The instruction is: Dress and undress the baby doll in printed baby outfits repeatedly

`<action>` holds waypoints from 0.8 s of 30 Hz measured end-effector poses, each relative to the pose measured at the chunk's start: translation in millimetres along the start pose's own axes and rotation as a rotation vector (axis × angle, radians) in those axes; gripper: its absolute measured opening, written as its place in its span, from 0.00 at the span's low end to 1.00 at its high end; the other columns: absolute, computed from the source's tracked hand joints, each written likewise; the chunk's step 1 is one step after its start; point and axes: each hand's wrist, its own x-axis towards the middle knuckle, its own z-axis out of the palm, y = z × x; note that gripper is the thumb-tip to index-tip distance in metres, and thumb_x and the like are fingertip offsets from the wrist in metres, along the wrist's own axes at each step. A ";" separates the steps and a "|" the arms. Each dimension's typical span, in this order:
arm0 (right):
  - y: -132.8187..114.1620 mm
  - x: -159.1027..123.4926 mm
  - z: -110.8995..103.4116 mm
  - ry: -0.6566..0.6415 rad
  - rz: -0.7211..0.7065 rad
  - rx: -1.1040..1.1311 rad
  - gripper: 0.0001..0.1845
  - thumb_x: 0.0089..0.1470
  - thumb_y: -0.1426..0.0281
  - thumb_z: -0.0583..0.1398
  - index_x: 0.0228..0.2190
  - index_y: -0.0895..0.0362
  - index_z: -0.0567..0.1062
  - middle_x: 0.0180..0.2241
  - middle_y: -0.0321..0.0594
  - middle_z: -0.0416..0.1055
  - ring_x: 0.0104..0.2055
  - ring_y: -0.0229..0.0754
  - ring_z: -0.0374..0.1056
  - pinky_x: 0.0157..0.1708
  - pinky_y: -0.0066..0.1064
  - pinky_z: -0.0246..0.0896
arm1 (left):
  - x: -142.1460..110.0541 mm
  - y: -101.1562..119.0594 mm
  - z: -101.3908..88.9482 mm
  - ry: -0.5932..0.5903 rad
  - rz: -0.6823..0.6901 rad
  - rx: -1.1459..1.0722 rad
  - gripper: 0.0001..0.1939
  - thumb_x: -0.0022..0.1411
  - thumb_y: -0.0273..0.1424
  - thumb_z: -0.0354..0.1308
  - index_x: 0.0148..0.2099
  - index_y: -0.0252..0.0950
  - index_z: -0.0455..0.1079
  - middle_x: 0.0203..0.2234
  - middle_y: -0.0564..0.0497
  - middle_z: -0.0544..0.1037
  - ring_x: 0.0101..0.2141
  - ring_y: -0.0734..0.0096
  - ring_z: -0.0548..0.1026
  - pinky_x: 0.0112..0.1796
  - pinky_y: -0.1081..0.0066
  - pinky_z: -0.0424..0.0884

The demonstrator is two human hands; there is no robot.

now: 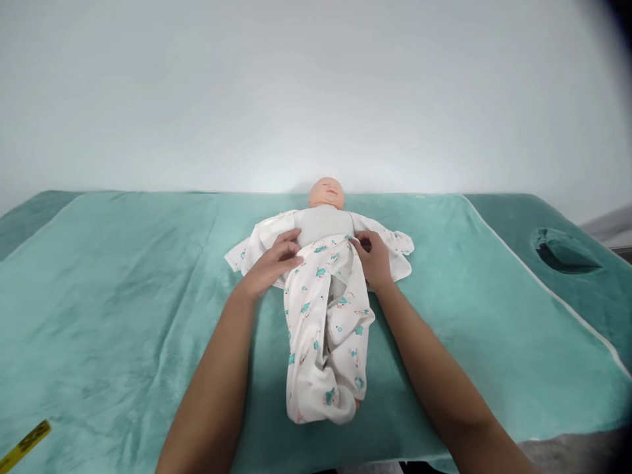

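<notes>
A baby doll (326, 193) lies on its back, head toward the wall. White baby pants (305, 316) with teal prints cover its legs and reach up over the lower belly. Beneath its upper body a white printed baby jacket (269, 236) is spread open, its sleeves out to both sides. My left hand (276, 260) rests at the waist's left side with fingers apart, fingertips touching the edge of the pants. On the other side my right hand (374, 257) pinches the waistband between thumb and finger. One foot of the doll shows slightly at a cuff.
A teal blanket (148, 283) with light edging covers the padded table, which has a dark oval hole (565, 251) at the right. A white wall (316, 92) stands behind. A yellow marked strip (24, 446) is at the lower left.
</notes>
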 end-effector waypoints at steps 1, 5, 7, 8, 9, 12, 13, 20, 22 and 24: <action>-2.1 0.0 -0.7 -0.015 0.003 -0.016 0.16 0.57 0.53 0.61 0.34 0.54 0.72 0.35 0.40 0.73 0.37 0.44 0.67 0.42 0.38 0.63 | 0.1 -2.4 -0.3 0.007 0.011 -0.002 0.12 0.60 0.42 0.61 0.35 0.39 0.68 0.67 0.47 0.61 0.65 0.57 0.60 0.60 0.61 0.63; -11.0 1.2 -0.4 -0.074 -0.056 -0.042 0.15 0.62 0.55 0.56 0.35 0.54 0.71 0.46 0.47 0.75 0.46 0.48 0.69 0.48 0.40 0.63 | 8.1 -12.1 6.4 0.177 0.026 0.032 0.13 0.64 0.44 0.57 0.38 0.39 0.64 0.57 0.44 0.73 0.56 0.59 0.70 0.54 0.60 0.67; -11.3 2.8 -0.3 -0.100 -0.118 -0.013 0.13 0.64 0.58 0.54 0.35 0.54 0.71 0.54 0.49 0.71 0.55 0.49 0.66 0.53 0.41 0.61 | 18.1 -13.7 10.0 0.302 -0.007 0.153 0.12 0.65 0.43 0.54 0.39 0.40 0.63 0.44 0.46 0.78 0.46 0.62 0.74 0.47 0.63 0.69; -10.3 4.2 -0.7 -0.118 -0.145 -0.001 0.12 0.64 0.59 0.54 0.35 0.54 0.70 0.56 0.48 0.69 0.57 0.49 0.65 0.55 0.40 0.59 | 24.2 -13.3 11.3 0.359 -0.032 0.226 0.11 0.65 0.42 0.53 0.40 0.40 0.63 0.38 0.48 0.78 0.41 0.63 0.74 0.44 0.64 0.68; -8.7 6.0 -1.3 -0.138 -0.160 0.006 0.12 0.64 0.60 0.54 0.35 0.53 0.70 0.56 0.47 0.70 0.58 0.49 0.64 0.56 0.40 0.58 | 30.8 -12.2 12.5 0.405 -0.061 0.294 0.10 0.66 0.41 0.53 0.41 0.40 0.63 0.34 0.50 0.77 0.37 0.64 0.74 0.41 0.64 0.67; -2.4 12.9 -2.8 -0.145 -0.089 0.022 0.11 0.63 0.59 0.55 0.35 0.53 0.72 0.49 0.43 0.75 0.53 0.47 0.68 0.54 0.40 0.59 | 47.8 -7.5 16.3 0.467 -0.128 0.365 0.08 0.64 0.39 0.55 0.40 0.41 0.65 0.29 0.53 0.75 0.34 0.65 0.72 0.39 0.66 0.65; -0.4 15.0 -2.4 -0.122 -0.032 0.029 0.12 0.62 0.59 0.55 0.35 0.53 0.73 0.46 0.43 0.76 0.50 0.47 0.69 0.52 0.40 0.60 | 50.9 -6.2 17.9 0.470 -0.132 0.346 0.08 0.63 0.39 0.56 0.39 0.41 0.66 0.29 0.54 0.74 0.33 0.65 0.71 0.38 0.66 0.64; 5.9 17.8 4.1 0.056 0.179 0.074 0.16 0.54 0.54 0.61 0.30 0.55 0.74 0.31 0.37 0.74 0.35 0.43 0.66 0.40 0.35 0.61 | 33.8 5.6 16.3 0.279 -0.141 0.265 0.16 0.64 0.45 0.55 0.30 0.39 0.63 0.24 0.55 0.67 0.28 0.69 0.64 0.31 0.69 0.61; 4.2 16.8 0.1 0.034 0.178 0.017 0.19 0.53 0.51 0.62 0.27 0.54 0.73 0.26 0.35 0.70 0.31 0.41 0.62 0.35 0.33 0.59 | 25.1 10.7 9.2 0.162 -0.174 0.193 0.18 0.64 0.46 0.55 0.28 0.39 0.61 0.23 0.55 0.64 0.27 0.70 0.62 0.28 0.70 0.60; 2.1 16.6 -7.0 -0.058 0.166 -0.033 0.23 0.54 0.48 0.61 0.22 0.54 0.70 0.21 0.33 0.66 0.28 0.40 0.58 0.30 0.32 0.55 | 17.6 14.0 1.7 0.035 -0.214 0.080 0.17 0.63 0.45 0.55 0.29 0.39 0.62 0.24 0.55 0.64 0.26 0.71 0.63 0.28 0.71 0.62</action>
